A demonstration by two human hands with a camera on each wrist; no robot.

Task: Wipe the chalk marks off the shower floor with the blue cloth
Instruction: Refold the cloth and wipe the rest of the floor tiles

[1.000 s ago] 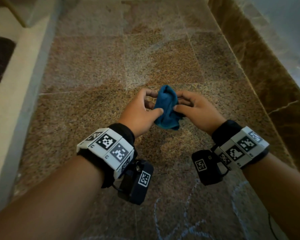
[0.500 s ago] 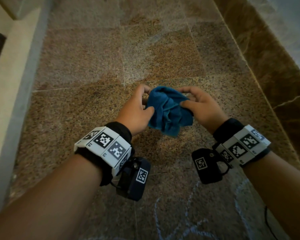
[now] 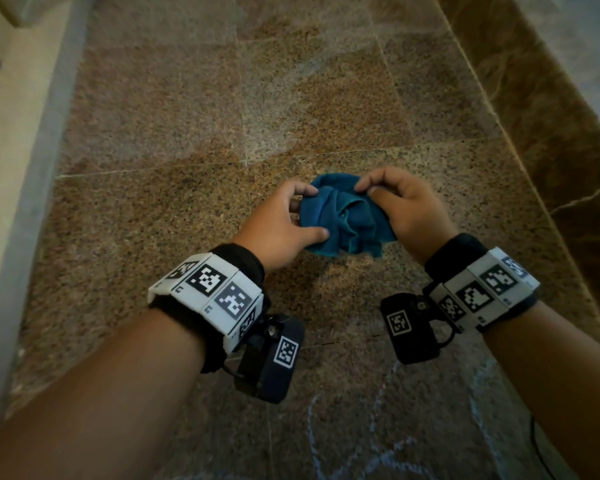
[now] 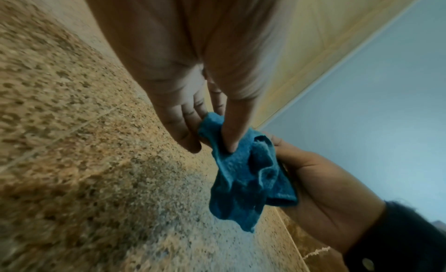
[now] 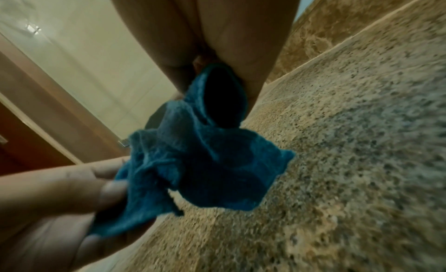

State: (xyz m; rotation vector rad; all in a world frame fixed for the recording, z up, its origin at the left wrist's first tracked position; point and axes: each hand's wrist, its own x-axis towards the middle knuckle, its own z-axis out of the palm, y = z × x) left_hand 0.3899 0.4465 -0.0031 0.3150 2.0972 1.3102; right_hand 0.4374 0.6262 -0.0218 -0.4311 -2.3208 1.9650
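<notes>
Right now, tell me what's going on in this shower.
A person is holding a crumpled blue cloth in the air between both hands, above the speckled shower floor. The left hand pinches one side and the right hand the other. The cloth is not touching the floor, and white chalk marks remain on the tiles nearest the person.

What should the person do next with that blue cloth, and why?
Probably bring the blue cloth down and back to the chalk marks. Left hand and right hand both hold it bunched in the air above the shower floor, and the white lines nearer the person look unwiped.
</notes>
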